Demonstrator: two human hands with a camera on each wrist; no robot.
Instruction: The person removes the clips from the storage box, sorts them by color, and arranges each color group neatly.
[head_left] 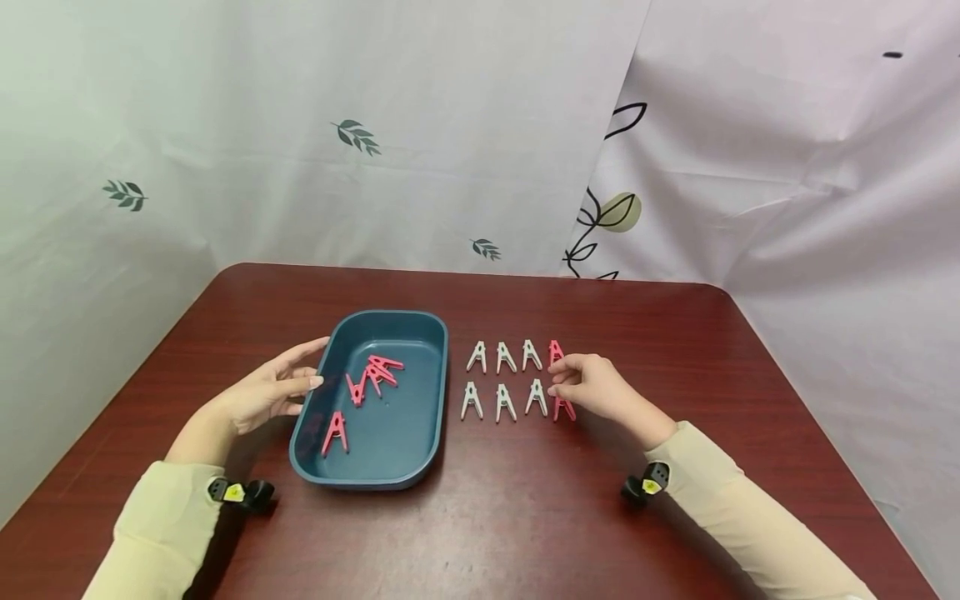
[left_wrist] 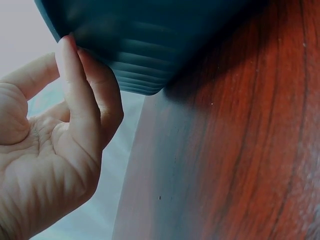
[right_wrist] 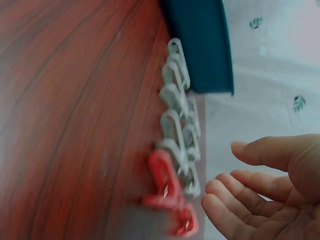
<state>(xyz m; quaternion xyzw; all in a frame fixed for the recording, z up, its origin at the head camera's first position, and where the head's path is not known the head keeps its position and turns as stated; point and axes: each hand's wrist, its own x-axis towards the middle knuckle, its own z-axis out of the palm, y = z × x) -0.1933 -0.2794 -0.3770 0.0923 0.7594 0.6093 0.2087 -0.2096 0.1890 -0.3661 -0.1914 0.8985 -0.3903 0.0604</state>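
A dark blue rectangular tray (head_left: 401, 442) rests on the table with several red clothespins (head_left: 337, 432) inside it. My left hand (head_left: 262, 392) holds the tray by its left side, thumb at the rim; the left wrist view shows fingers against its ribbed outer wall (left_wrist: 145, 50). To the right of the tray, white clothespins (head_left: 505, 403) stand in two rows, ending in two red clothespins (head_left: 556, 348). Over that red end hovers my right hand (head_left: 596, 386), partly covering both. In the right wrist view its thumb and fingers are apart, with nothing between them.
The reddish-brown wooden table (head_left: 510, 525) has rounded far corners. A pale curtain (head_left: 465, 108) with leaf prints hangs behind it and along the sides. Small black cameras (head_left: 258, 495) sit on both wrists.
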